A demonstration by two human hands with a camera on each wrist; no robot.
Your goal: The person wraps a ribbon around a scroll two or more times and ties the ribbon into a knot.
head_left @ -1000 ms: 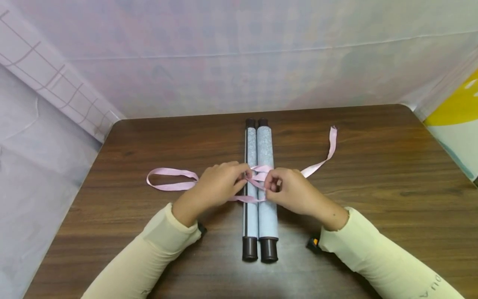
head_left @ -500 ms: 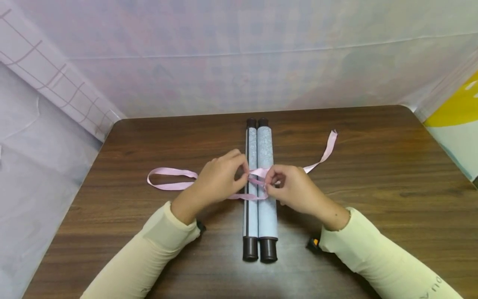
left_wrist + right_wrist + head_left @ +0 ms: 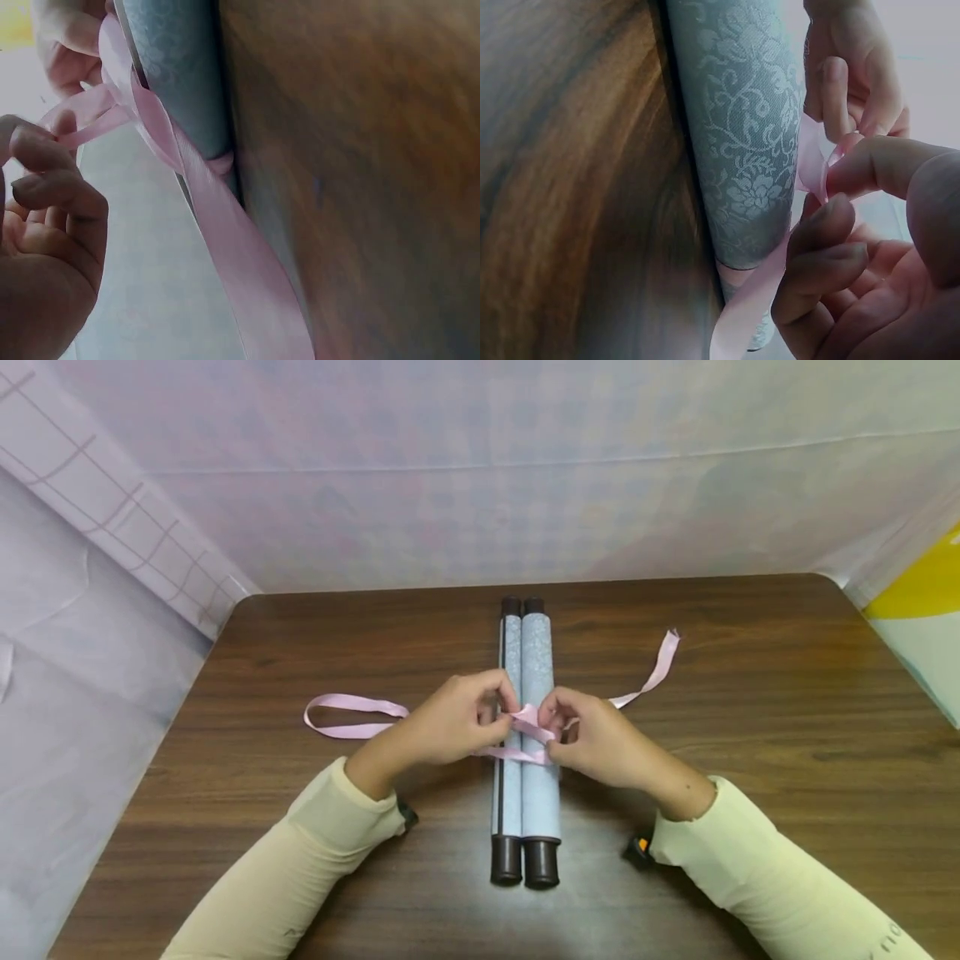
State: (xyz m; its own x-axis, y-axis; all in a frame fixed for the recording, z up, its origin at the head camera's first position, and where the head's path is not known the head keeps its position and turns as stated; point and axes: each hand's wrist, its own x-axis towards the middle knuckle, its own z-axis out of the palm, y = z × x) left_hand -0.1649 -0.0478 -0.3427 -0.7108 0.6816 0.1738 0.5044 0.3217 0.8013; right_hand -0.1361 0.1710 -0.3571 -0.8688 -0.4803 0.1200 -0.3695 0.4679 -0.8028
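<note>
Ribbon (image 3: 534, 730), pink, lies across the left roll (image 3: 512, 802) and right roll (image 3: 540, 802), its middle between your hands. Your left hand (image 3: 457, 718) pinches one strand; your right hand (image 3: 600, 739) pinches another part. A loop extends left, a loose tail right. Dark caps (image 3: 542, 864) end both pale-blue rolls, which rest side by side on the brown wood-grain table (image 3: 750, 693). Pale sheeting (image 3: 487, 485) stands behind it. Your right wrist view resolves floral patterning, only speckle from the head; your left shows strands crossing.
</note>
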